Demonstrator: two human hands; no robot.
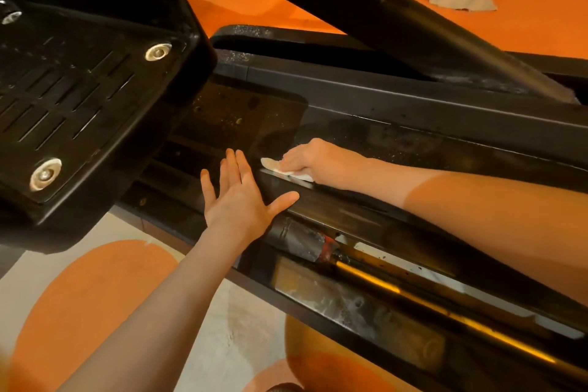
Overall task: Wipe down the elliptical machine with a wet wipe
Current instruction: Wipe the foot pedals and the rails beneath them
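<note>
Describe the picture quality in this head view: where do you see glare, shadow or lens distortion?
Head view: warm, dim light; bright glare on the pedal bolts and a yellow streak along the lower rail; deep shadow under the pedal; wide-angle bending makes the rails curve; the wipe under the right hand is slightly soft; the left hand is sharp.

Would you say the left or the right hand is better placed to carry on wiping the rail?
Right. The right hand already presses the wet wipe onto the rail; the left hand lies flat, empty, bracing.
</note>
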